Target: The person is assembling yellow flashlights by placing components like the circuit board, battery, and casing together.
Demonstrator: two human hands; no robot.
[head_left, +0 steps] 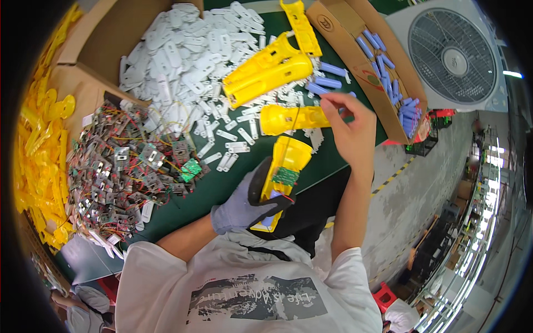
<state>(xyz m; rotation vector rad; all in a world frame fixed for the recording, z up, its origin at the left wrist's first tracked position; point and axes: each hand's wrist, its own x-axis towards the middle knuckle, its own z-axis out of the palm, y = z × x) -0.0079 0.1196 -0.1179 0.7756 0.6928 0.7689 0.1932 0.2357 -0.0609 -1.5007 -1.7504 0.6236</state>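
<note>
My left hand (250,201), in a grey and black work glove, is closed around a yellow plastic housing half (292,151). Inside that shell sit a green circuit board (285,176) and a purple battery cell (268,220), partly covered by the gloved fingers. My bare right hand (353,130) is over the table's right edge with its fingers curled together; what they hold, if anything, is hidden. Beside its fingertips lies another yellow housing piece (294,119). Loose purple battery cells (328,82) rest just beyond.
White plastic strips (172,53) are heaped at the back, beside a cardboard box (105,47). Wired circuit modules (133,166) and yellow housings (41,161) pile up on the left. A battery carton (355,61) and a fan (455,58) stand at the far right.
</note>
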